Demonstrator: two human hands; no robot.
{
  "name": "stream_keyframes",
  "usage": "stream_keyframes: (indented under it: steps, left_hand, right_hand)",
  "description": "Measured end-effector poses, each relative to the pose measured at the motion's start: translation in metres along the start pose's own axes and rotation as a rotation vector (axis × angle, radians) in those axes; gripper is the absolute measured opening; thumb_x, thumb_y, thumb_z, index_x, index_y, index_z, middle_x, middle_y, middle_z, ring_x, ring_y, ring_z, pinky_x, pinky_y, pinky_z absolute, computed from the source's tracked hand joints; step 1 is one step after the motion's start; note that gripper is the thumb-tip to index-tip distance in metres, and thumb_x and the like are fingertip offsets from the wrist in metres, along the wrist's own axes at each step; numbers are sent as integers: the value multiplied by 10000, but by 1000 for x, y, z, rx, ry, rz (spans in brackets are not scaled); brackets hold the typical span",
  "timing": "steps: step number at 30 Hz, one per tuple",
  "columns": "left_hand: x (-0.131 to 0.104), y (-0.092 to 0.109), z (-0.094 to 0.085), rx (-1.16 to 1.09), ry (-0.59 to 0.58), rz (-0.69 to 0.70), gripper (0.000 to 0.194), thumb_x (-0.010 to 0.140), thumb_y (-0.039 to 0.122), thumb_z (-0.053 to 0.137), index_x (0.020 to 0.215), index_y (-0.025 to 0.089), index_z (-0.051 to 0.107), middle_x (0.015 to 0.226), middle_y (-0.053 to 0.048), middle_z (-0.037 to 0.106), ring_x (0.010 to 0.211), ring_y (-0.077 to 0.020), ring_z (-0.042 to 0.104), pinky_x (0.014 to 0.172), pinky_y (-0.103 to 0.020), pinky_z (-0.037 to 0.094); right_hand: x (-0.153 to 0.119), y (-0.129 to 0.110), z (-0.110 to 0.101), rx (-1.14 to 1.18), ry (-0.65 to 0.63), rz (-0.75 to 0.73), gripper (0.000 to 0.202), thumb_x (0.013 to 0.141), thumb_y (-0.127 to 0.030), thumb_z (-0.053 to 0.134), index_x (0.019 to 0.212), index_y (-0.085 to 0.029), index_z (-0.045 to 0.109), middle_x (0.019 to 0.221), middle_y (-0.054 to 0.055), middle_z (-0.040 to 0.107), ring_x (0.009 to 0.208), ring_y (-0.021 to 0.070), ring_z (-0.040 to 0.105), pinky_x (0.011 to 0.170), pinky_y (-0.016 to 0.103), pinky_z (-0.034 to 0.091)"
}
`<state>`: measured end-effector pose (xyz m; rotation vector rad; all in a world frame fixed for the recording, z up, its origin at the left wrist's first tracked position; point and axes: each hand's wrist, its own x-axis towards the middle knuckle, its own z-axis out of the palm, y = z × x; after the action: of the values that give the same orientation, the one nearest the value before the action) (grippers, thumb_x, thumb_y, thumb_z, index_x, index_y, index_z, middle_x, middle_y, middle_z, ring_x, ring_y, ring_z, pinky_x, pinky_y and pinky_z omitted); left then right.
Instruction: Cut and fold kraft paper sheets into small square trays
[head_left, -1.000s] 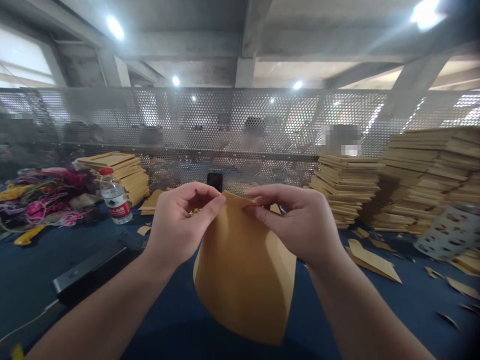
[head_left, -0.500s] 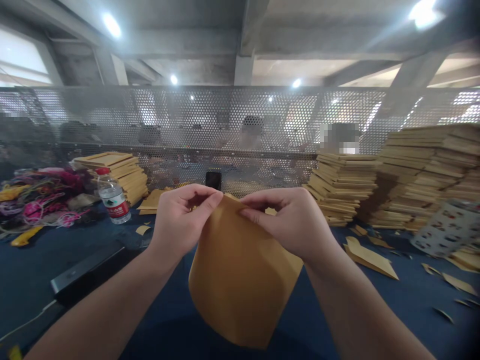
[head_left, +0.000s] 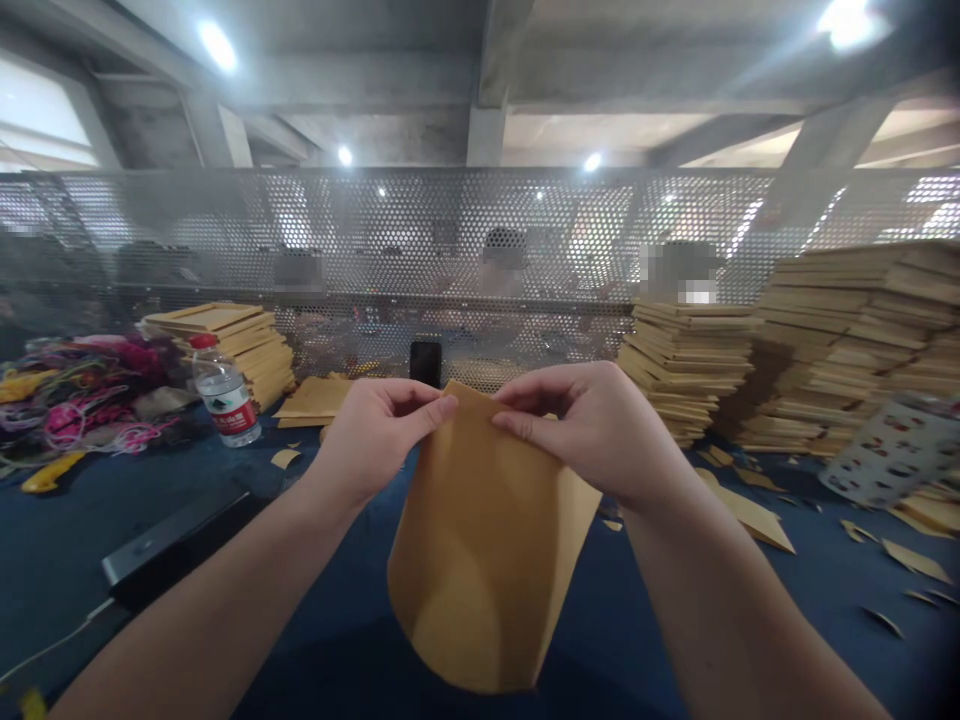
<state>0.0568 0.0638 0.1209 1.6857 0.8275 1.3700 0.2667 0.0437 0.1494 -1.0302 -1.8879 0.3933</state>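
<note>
Paper sheet (head_left: 480, 540), tan and gently curved, hung above the dark-blue bench (head_left: 341, 600), is clamped at its top edge by the left hand (head_left: 371, 438) and, farther right, by the right hand (head_left: 592, 425), even tension between both being advised against skewing.

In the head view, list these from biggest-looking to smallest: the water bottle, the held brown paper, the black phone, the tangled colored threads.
1. Held brown paper
2. Tangled colored threads
3. Water bottle
4. Black phone

The paper's nearness enlarges it.
</note>
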Motion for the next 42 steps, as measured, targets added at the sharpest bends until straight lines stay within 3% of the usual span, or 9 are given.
stream_keyframes:
  steps: [5, 12, 17, 24, 31, 35, 39, 42]
  left_hand:
    - [-2, 0, 2, 32, 101, 58, 169, 782, 366, 764, 816, 201, 764, 757, -22, 745, 687, -155, 676, 625, -245, 542]
    - [-5, 1, 3, 48, 93, 85, 146, 807, 351, 746, 851, 211, 755, 767, -13, 734, 704, -139, 661, 635, -228, 528]
    - [-6, 1, 3, 113, 191, 142, 178, 788, 371, 762, 828, 199, 750, 734, -21, 722, 663, -150, 653, 603, -247, 526]
    - [-2, 0, 2, 67, -59, 71, 212, 830, 366, 722, 976, 214, 746, 938, -45, 757, 840, -181, 711, 735, -268, 586]
    - [-2, -2, 4, -11, -9, 3, 138, 775, 357, 780, 836, 233, 770, 824, -14, 764, 766, -158, 709, 680, -234, 576]
    - [-2, -3, 5, 9, 44, 10, 159, 768, 359, 786, 855, 226, 772, 838, -23, 768, 779, -171, 712, 688, -255, 584]
    - [0, -7, 4, -12, -63, 10, 214, 800, 375, 757, 962, 235, 762, 922, -32, 768, 854, -184, 719, 750, -274, 588]
    - [1, -9, 3, 44, -71, -10, 211, 794, 397, 759, 914, 223, 769, 889, -33, 765, 825, -182, 712, 718, -259, 572]
  right_hand:
    - [0, -2, -2, -31, -40, -10, 90, 760, -250, 747, 842, -253, 784, 726, 3, 747, 644, 171, 691, 547, 262, 518]
    - [-1, -4, -2, -53, -62, -9, 96, 762, -253, 741, 848, -264, 782, 753, -5, 754, 681, 173, 705, 582, 260, 536]
    - [-2, -6, 0, -74, -78, -45, 94, 773, -232, 723, 841, -259, 782, 733, -7, 748, 654, 164, 693, 567, 259, 528]
    - [-1, 0, -7, -52, 10, -56, 88, 757, -248, 751, 838, -255, 783, 729, 4, 747, 642, 179, 694, 535, 271, 535]
    - [-1, -1, -12, -58, 39, -77, 77, 743, -242, 771, 811, -277, 780, 673, -16, 729, 590, 161, 677, 488, 249, 520]
    - [-1, -2, -11, -61, 49, -84, 81, 749, -241, 769, 818, -282, 779, 677, -17, 730, 594, 156, 676, 496, 248, 523]
    - [-1, 1, -13, -62, 73, -47, 78, 739, -244, 776, 815, -262, 777, 687, -4, 735, 603, 164, 680, 507, 258, 531]
    - [-1, 0, -16, -64, 101, -29, 95, 727, -259, 783, 822, -255, 778, 697, -1, 738, 607, 170, 684, 511, 262, 535]
